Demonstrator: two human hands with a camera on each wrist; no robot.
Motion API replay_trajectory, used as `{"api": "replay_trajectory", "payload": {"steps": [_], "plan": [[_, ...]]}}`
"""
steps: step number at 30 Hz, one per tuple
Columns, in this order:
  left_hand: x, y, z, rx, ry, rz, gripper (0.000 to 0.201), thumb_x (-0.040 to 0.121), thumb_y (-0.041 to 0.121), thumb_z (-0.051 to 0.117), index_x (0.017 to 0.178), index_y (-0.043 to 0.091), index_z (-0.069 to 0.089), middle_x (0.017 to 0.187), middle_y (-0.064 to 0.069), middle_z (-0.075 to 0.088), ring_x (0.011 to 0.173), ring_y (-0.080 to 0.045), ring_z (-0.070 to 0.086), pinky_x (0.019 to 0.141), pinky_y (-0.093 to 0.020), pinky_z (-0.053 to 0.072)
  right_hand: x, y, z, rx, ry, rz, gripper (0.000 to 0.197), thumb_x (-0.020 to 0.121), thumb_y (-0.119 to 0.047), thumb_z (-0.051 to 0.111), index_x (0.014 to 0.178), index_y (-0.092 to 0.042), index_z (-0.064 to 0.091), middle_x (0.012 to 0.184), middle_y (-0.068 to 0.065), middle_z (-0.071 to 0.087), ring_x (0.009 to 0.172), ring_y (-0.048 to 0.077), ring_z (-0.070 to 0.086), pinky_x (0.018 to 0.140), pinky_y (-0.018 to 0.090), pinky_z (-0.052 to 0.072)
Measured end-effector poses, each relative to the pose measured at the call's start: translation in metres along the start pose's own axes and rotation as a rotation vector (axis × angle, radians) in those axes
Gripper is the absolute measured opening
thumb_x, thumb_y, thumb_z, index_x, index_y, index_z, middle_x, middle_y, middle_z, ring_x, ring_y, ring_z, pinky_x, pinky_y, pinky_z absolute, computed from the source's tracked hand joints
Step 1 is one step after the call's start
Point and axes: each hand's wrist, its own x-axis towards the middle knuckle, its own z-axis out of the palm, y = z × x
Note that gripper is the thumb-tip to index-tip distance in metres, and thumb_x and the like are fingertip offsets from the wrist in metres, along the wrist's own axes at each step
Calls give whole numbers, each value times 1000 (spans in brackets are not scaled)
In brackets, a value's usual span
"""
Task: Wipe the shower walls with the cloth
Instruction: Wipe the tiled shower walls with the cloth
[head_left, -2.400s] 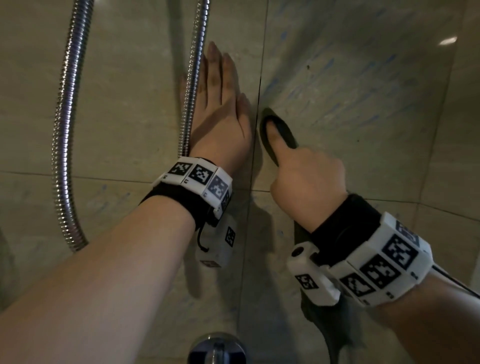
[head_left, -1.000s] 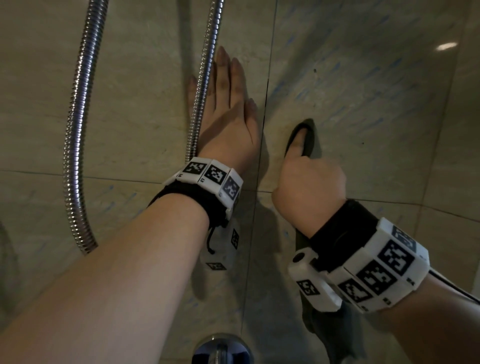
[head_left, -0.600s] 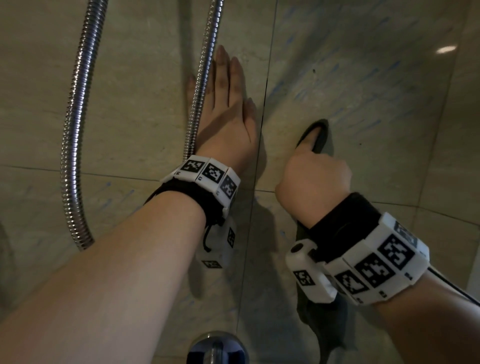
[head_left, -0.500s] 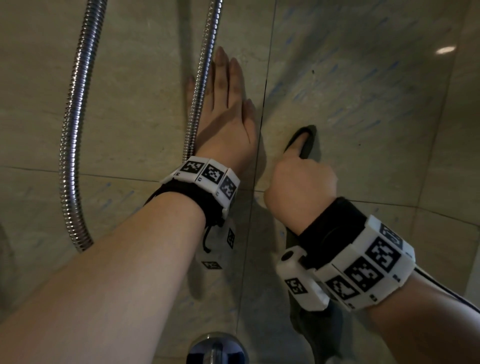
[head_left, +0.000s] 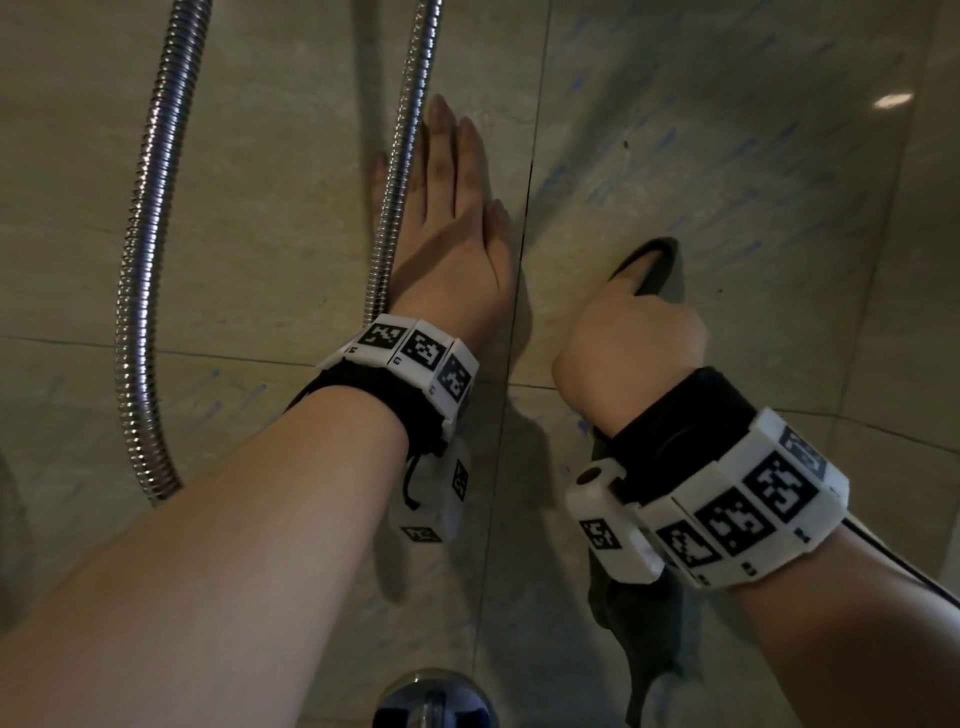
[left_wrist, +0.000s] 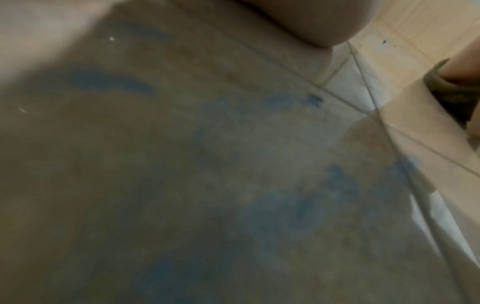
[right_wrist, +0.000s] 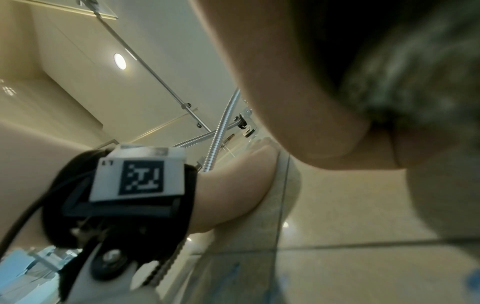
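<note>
— Where is the cloth (head_left: 655, 262)?
— Dark, pressed on the tiled shower wall (head_left: 753, 171), right of the vertical grout line. Held by the right hand (head_left: 631, 332), fingers curled around it, one finger stretched on top; loose end hanging below the wrist.
— And the left hand (head_left: 452, 244)?
— Flat on the wall, fingers straight and together, holding nothing, just beside the metal shower hose (head_left: 397, 171).
— Anything else?
— Faint blue streaks on the tiles; a chrome fitting (head_left: 435, 699) at the bottom edge.
</note>
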Motion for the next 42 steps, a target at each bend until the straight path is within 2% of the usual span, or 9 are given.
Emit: {"api": "replay_trajectory", "payload": {"steps": [7, 15, 18, 23, 29, 33, 35, 40, 42], "plan": [[0, 1, -2, -13, -14, -8, 62, 95, 31, 18, 150, 3, 19, 158, -18, 12, 146, -32, 8, 117, -51, 13, -1, -14, 4, -18, -50, -53, 92, 93, -25, 48, 134, 23, -19, 135, 23, 48, 110, 24, 59, 74, 29, 32], [0, -1, -1, -13, -10, 7, 61, 95, 31, 19, 150, 3, 20, 158, -18, 13, 146, -32, 8, 116, -52, 14, 14, 10, -24, 30, 16, 88, 90, 91, -21, 50, 145, 7, -17, 127, 20, 56, 109, 30, 59, 79, 34, 37], [0, -1, 0, -4, -5, 4, 61, 96, 31, 20, 150, 3, 20, 158, -18, 13, 146, -32, 9, 116, -52, 14, 8, 13, -20, 16, 1, 105, 88, 93, -20, 48, 143, 11, -16, 131, 21, 53, 112, 30, 57, 88, 35, 41], [0, 1, -1, 1, -20, -18, 61, 95, 30, 21, 150, 3, 18, 158, -17, 11, 147, -31, 7, 117, -50, 13, -2, 2, -4, -20, -65, 49, 88, 95, -22, 46, 135, 21, -19, 138, 23, 46, 114, 26, 57, 79, 31, 38], [-1, 2, -4, 10, -28, -26, 62, 95, 31, 19, 150, 4, 18, 158, -16, 11, 147, -30, 7, 118, -49, 11, -1, -12, -13, -28, -71, -17, 85, 96, -22, 43, 135, 21, -19, 147, 24, 35, 117, 25, 55, 89, 32, 42], [-1, 2, -5, 5, -29, -21, 62, 95, 32, 19, 150, 5, 18, 158, -15, 11, 147, -29, 6, 118, -49, 9, 7, -5, -26, 31, -32, 32, 91, 93, -25, 49, 140, 14, -19, 135, 20, 49, 113, 27, 57, 80, 33, 39], [-1, 2, -4, 2, -25, -19, 62, 95, 32, 20, 150, 4, 19, 158, -16, 11, 147, -30, 7, 118, -50, 10, 8, 0, -28, 22, -18, 45, 91, 93, -25, 49, 141, 13, -19, 137, 20, 47, 111, 28, 58, 78, 33, 37], [-1, 2, -3, -10, -16, -15, 60, 96, 30, 22, 149, 2, 21, 157, -17, 15, 146, -33, 11, 117, -52, 14, 8, 11, -19, 25, -6, 97, 88, 93, -21, 47, 139, 17, -19, 134, 21, 51, 112, 28, 58, 85, 34, 40], [0, 2, -3, -3, -21, -15, 60, 96, 30, 22, 149, 2, 21, 157, -17, 14, 146, -32, 10, 116, -52, 14, 6, 12, -15, 33, -13, 112, 87, 94, -22, 46, 139, 18, -17, 132, 20, 53, 113, 29, 57, 81, 33, 39]]}}
